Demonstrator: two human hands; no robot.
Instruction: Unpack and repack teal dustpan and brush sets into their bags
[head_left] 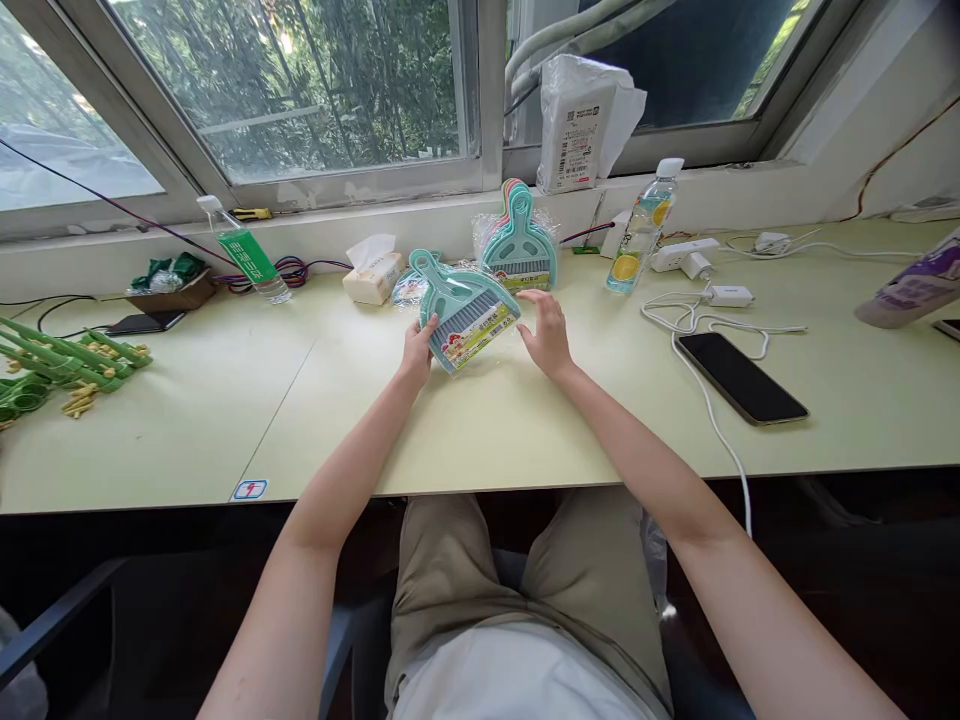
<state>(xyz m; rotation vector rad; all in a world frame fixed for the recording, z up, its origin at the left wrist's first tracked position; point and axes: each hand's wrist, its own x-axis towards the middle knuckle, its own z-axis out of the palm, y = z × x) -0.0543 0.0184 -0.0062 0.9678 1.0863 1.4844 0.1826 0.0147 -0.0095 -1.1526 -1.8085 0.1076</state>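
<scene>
A mint-green mini dustpan and brush set point(459, 300) with a yellow label is tilted above the table, its handle pointing up and left. My left hand point(420, 350) grips its left edge, thumb over the front. Close to the set's right corner is my right hand point(547, 335), fingers apart and curved; whether the fingertips touch the wrapping I cannot tell. Behind, more dustpan sets point(519, 240) in clear plastic lean in a stack against the sill, the front one mint green, with pink edges showing behind it.
A tissue pack point(375, 270) and a tilted green-labelled bottle point(247, 252) stand left. On the right are a clear bottle point(643, 230), white cables, a charger point(730, 296) and a phone point(742, 378). Green stalk-like pieces point(75, 360) lie far left. A wrapped white pack point(581, 130) rests on the sill.
</scene>
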